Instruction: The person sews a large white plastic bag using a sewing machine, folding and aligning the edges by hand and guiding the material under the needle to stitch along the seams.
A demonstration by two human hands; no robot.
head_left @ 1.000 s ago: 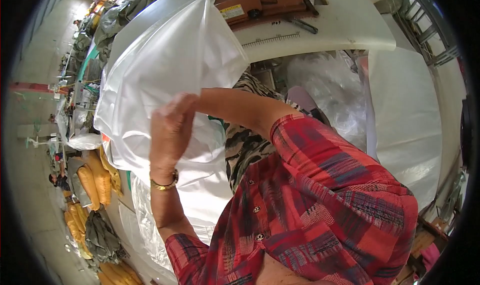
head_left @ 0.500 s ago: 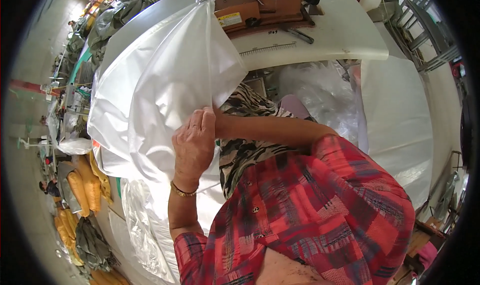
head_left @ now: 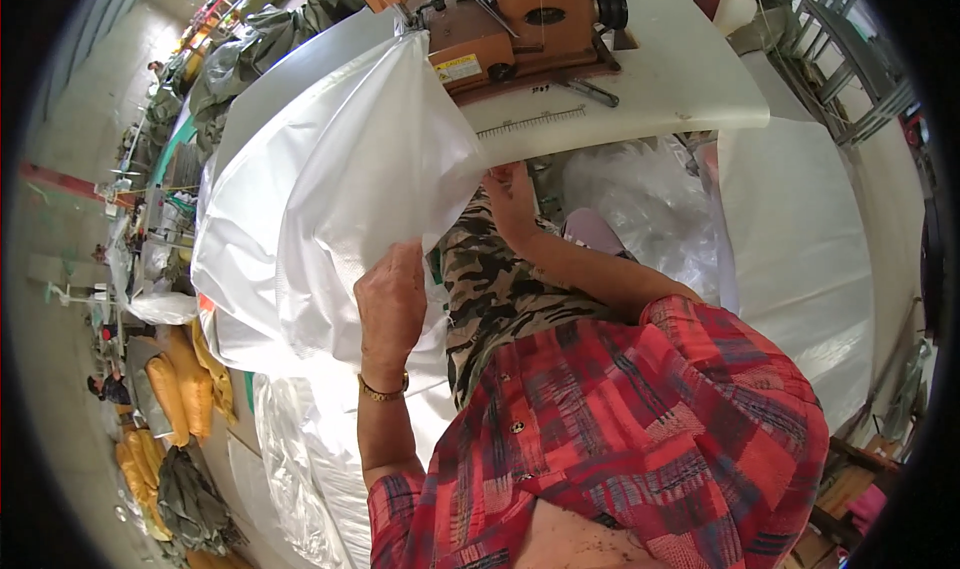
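Note:
A large sheet of white fabric hangs in folds from the brown sewing machine, gathered at the machine's needle end. My left hand is closed in a pinch on the fabric's lower right edge, over my lap. Farther forward, just below the table's front edge, my right hand has its fingers curled at the fabric's right corner. The corner partly hides those fingertips. The rest of the fabric spreads to the left of my left hand.
The pale sewing table carries a printed ruler scale and a small dark metal tool. Crumpled clear plastic lies beneath its front edge. Yellow bundles are at the left, and a grey chair stands at the far right.
My right hand has moved away from my left, forward along the fabric toward the table's edge. My left hand keeps its pinch. The view has shifted, showing more of the machine.

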